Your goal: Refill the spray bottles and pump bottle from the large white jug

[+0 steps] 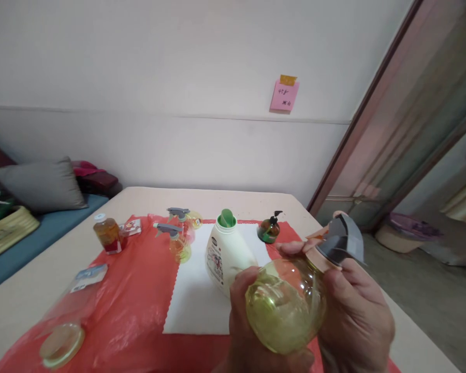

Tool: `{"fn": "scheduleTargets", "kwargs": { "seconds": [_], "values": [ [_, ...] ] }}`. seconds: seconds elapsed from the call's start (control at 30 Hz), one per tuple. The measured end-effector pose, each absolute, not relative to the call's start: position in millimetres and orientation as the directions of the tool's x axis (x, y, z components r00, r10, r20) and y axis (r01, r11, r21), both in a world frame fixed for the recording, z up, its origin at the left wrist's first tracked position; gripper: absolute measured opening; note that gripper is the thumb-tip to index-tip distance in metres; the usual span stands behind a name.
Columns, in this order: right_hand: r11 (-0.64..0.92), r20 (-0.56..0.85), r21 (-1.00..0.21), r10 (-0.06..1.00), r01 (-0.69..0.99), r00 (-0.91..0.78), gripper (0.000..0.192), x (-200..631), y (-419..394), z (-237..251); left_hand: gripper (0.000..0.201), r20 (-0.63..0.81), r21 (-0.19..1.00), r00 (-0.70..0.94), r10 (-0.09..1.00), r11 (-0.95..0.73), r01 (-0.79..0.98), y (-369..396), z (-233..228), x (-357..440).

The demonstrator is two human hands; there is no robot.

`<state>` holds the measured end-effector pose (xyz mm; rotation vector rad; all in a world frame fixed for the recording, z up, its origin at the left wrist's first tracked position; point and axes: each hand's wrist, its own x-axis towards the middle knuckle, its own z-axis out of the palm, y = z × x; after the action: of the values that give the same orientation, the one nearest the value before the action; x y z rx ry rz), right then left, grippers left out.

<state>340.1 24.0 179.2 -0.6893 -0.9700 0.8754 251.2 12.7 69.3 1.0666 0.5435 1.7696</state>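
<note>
A round, see-through yellow spray bottle [285, 305] is held up close, lying tilted with its neck to the right. Wrapped round its body from the left and below is my left hand [244, 321]. My right hand [357, 316] grips the neck end, fingers closed about the collar of the grey and peach spray head [339, 241]. Just behind my left hand stands a white jug [229, 254] with a green cup or spout [227, 218] in its open mouth. A dark green pump bottle [269, 230] is farther back.
Red plastic sheeting [132, 290] and a white cloth [194, 305] cover part of the table. Other spray bottles [179, 250], an amber bottle [108, 235], a clear packet [87, 282] and a round lid [62, 345] lie leftward. A pink note [284, 96] hangs on the wall.
</note>
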Motion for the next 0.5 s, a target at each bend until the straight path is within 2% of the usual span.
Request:
{"fn": "scheduleTargets", "kwargs": {
  "seconds": [0.13, 0.3, 0.4, 0.5],
  "values": [
    [0.473, 0.380, -0.822, 0.870, -0.316, 0.314, 0.022, 342.3, 23.6, 177.4, 0.092, 0.400, 0.710, 0.033, 0.916, -0.287, -0.643, 11.6, 77.3, 248.6],
    [0.452, 0.349, -0.838, 0.875, -0.307, 0.336, 0.021, 343.5, 27.7, 178.9, 0.085, 0.380, 0.740, 0.040, 0.924, -0.278, -0.612, 13.8, 80.9, 247.6],
    [0.392, 0.299, -0.864, 0.904, -0.315, 0.306, 0.027, 343.6, 27.9, 179.8, 0.083, 0.424, 0.793, -0.089, 0.901, -0.417, -0.445, 18.2, 85.8, 244.8],
    [0.362, 0.292, -0.899, 0.915, -0.246, 0.279, 0.033, 344.3, 22.5, 177.0, 0.084, 0.603, 0.745, -0.277, 0.748, -0.652, -0.140, 20.9, 88.3, 238.9]
  ]
}}
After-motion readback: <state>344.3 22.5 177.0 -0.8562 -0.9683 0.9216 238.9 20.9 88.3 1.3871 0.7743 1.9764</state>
